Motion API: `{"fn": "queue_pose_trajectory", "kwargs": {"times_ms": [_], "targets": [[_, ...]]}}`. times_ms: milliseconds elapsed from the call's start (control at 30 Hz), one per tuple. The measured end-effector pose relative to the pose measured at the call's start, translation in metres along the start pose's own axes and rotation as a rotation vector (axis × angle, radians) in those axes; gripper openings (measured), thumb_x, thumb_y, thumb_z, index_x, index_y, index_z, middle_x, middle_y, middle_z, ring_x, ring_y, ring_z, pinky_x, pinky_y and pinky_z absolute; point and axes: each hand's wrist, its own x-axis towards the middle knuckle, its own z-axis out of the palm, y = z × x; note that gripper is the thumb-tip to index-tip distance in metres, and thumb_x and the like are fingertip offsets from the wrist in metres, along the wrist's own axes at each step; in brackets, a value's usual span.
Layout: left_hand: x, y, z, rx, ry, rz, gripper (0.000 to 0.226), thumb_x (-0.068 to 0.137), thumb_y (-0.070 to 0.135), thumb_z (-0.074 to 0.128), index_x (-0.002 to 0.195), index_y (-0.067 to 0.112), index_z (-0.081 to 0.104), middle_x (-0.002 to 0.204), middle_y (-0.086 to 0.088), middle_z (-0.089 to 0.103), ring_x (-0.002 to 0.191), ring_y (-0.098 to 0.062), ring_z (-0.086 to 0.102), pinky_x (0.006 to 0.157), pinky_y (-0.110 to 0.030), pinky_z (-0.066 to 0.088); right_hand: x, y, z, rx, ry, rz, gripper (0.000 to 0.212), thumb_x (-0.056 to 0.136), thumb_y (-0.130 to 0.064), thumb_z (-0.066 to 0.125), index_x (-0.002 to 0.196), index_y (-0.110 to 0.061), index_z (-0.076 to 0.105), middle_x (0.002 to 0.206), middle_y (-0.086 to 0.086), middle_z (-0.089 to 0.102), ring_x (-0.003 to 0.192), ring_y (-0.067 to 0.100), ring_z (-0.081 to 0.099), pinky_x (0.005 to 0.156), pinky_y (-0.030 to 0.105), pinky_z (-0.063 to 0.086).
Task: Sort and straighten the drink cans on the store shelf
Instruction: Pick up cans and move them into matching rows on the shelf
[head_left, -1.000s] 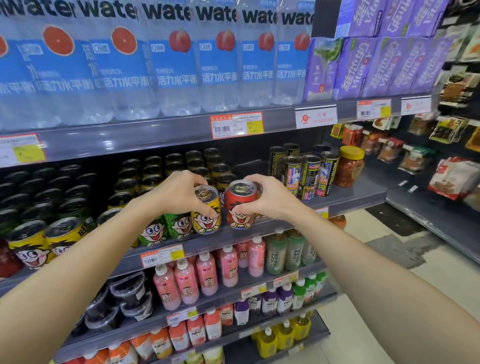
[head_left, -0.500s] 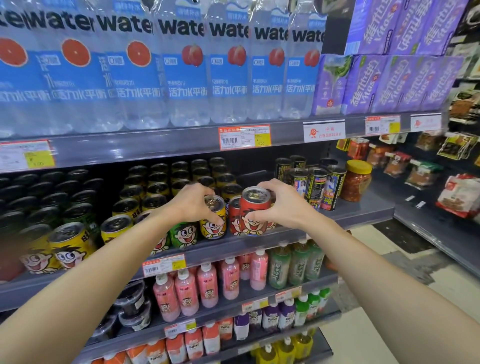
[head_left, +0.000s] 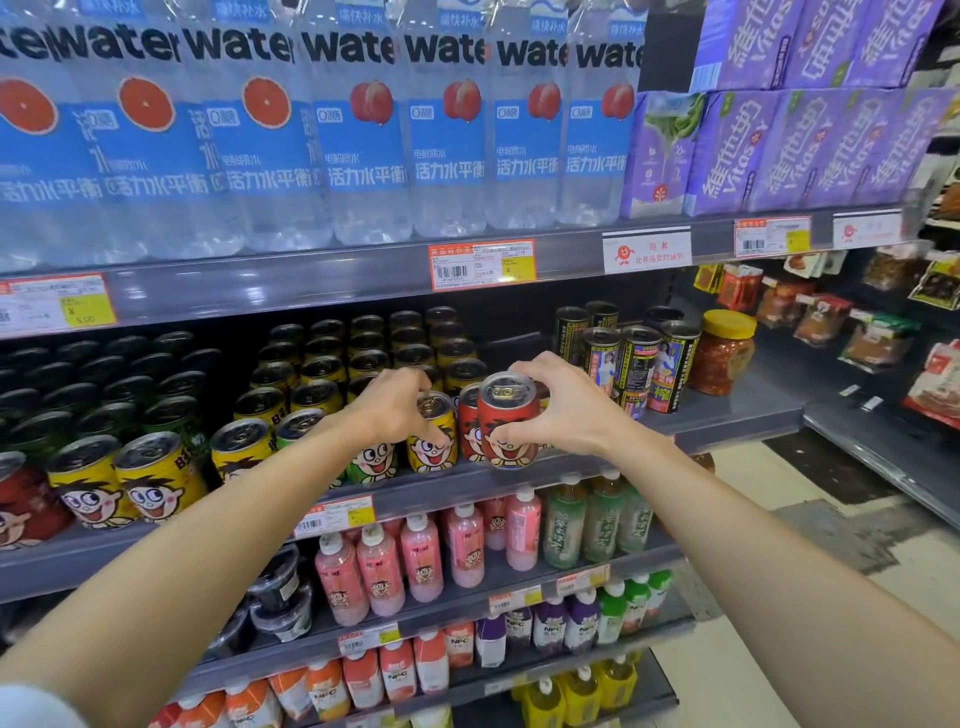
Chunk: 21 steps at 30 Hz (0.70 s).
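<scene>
Cartoon-face drink cans fill the middle grey shelf (head_left: 727, 421). My right hand (head_left: 563, 405) grips a red can (head_left: 506, 421) at the shelf's front edge, thumb across its face. A second red can (head_left: 470, 423) stands just behind and left of it. My left hand (head_left: 395, 402) holds a yellow can (head_left: 434, 436), thumb on its front. Left of that stands a green can (head_left: 371, 462), half hidden by my left wrist. More yellow cans (head_left: 156, 478) line the front further left, with dark-topped rows behind.
Tall black cans (head_left: 636, 364) and an orange-lidded jar (head_left: 724, 353) stand to the right on the same shelf. Large water bottles (head_left: 363, 130) and purple cartons (head_left: 779, 145) fill the shelf above. Pink and green bottles (head_left: 467, 540) sit below. Snack packs hang far right.
Both hands stayed on their cans. The red can shifted slightly right and forward to the shelf edge, uncovering a second red can behind it. The view drifted downward a little.
</scene>
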Motion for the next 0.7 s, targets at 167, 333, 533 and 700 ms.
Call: {"fn": "queue_pose_trajectory", "kwargs": {"times_ms": [167, 333, 533, 700], "targets": [[-0.014, -0.003, 0.009, -0.03, 0.131, -0.003, 0.097, 0.06, 0.046, 0.088, 0.139, 0.014, 0.041, 0.138, -0.008, 0.055, 0.127, -0.028, 0.05, 0.103, -0.047, 0.044, -0.001, 0.008, 0.006, 0.051, -0.027, 0.01, 0.05, 0.069, -0.041, 0.087, 0.113, -0.027, 0.067, 0.111, -0.001, 0.052, 0.101, 0.017, 0.058, 0.082, 0.027, 0.045], [-0.053, -0.009, 0.002, 0.119, 0.168, 0.119, 0.092, 0.063, 0.055, 0.083, 0.138, 0.016, 0.046, 0.14, -0.006, 0.051, 0.131, -0.023, 0.045, 0.11, -0.043, 0.036, 0.014, -0.004, 0.02, 0.119, -0.092, -0.081, 0.054, 0.066, -0.041, 0.089, 0.113, -0.024, 0.069, 0.108, -0.002, 0.053, 0.101, 0.015, 0.058, 0.084, 0.029, 0.05], [-0.107, -0.032, -0.025, 0.062, 0.126, 0.061, 0.095, 0.059, 0.063, 0.082, 0.138, 0.019, 0.051, 0.141, -0.001, 0.053, 0.133, -0.017, 0.045, 0.114, -0.036, 0.033, 0.033, -0.05, 0.055, 0.217, -0.214, -0.185, 0.054, 0.064, -0.047, 0.088, 0.109, -0.025, 0.071, 0.109, -0.004, 0.057, 0.099, 0.012, 0.058, 0.084, 0.032, 0.052], [-0.145, -0.059, -0.036, -0.231, 0.126, -0.038, 0.083, 0.062, 0.052, 0.086, 0.134, 0.024, 0.055, 0.124, 0.023, 0.059, 0.109, 0.014, 0.053, 0.091, -0.007, 0.041, 0.035, -0.097, 0.081, 0.284, -0.28, -0.273, 0.037, 0.064, -0.044, 0.089, 0.096, -0.036, 0.074, 0.103, -0.004, 0.061, 0.092, 0.007, 0.061, 0.078, 0.028, 0.054]]}}
